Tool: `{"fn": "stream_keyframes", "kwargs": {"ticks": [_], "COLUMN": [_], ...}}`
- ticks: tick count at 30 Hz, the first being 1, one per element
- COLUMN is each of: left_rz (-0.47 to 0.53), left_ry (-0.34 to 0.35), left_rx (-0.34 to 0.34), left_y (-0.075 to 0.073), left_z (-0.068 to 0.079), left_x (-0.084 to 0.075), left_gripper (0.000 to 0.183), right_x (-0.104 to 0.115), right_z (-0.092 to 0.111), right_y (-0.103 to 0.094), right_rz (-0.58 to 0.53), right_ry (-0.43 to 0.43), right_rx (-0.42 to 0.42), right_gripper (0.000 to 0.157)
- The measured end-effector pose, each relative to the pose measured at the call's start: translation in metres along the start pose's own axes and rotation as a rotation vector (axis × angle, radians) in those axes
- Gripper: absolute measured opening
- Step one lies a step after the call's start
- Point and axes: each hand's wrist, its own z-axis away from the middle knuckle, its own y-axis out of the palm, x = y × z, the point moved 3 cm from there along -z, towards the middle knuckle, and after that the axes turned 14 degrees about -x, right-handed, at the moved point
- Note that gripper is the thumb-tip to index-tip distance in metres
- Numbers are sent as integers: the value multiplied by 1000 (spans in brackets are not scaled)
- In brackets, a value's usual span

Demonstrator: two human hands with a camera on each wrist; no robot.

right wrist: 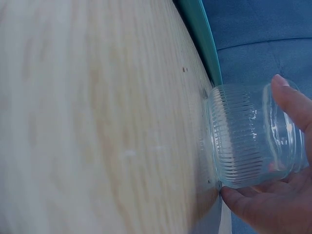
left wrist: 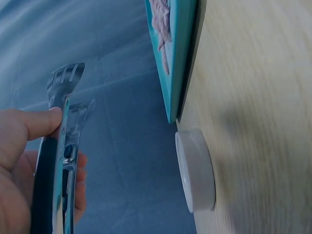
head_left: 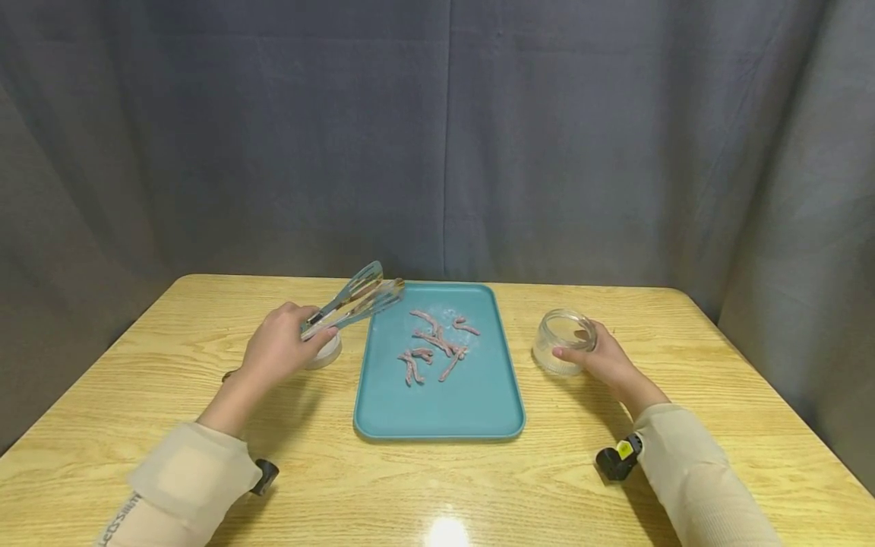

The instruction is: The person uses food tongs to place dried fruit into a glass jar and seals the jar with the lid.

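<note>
My left hand point(head_left: 282, 340) holds a pair of metal tongs point(head_left: 362, 298) with slotted ends, raised above the table left of the tray. In the left wrist view the thumb and fingers grip the tongs point(left wrist: 58, 161) along both arms. My right hand point(head_left: 608, 363) grips a clear glass jar point(head_left: 549, 351) from its right side, thumb near the rim. The ribbed jar point(right wrist: 239, 131) stands upright on the table, its mouth uncovered. Between the hands, several pinkish strips point(head_left: 437, 343) dusted with white powder lie on a teal tray point(head_left: 437, 416).
A round white lid-like piece point(head_left: 328, 355) rests on the table beneath the left hand; the left wrist view shows its side point(left wrist: 199, 170). The wooden table point(head_left: 307, 471) has a grey curtain point(head_left: 437, 152) behind it.
</note>
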Motion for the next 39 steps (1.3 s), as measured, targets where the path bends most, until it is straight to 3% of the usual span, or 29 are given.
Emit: {"fn": "stream_keyframes", "kwargs": {"ticks": [5, 11, 23, 32, 39], "left_rz": [-29, -54, -98, -130, -148], "left_ry": [8, 0, 68, 69, 99], "left_rx": [58, 114, 137, 161, 159], "left_y": [8, 20, 38, 45, 49], "left_z": [3, 8, 13, 15, 14], "left_x": [-6, -10, -13, -17, -19], "left_gripper": [41, 41, 36, 34, 29], "right_x": [0, 14, 3, 17, 15], "right_z": [0, 11, 5, 14, 13], "right_y": [0, -1, -1, -1, -2], "right_rz": [-1, -7, -23, -33, -17], "right_ry": [-9, -7, -14, -5, -16], "right_rx": [6, 8, -11, 11, 8], "right_gripper": [109, 101, 101, 94, 97]}}
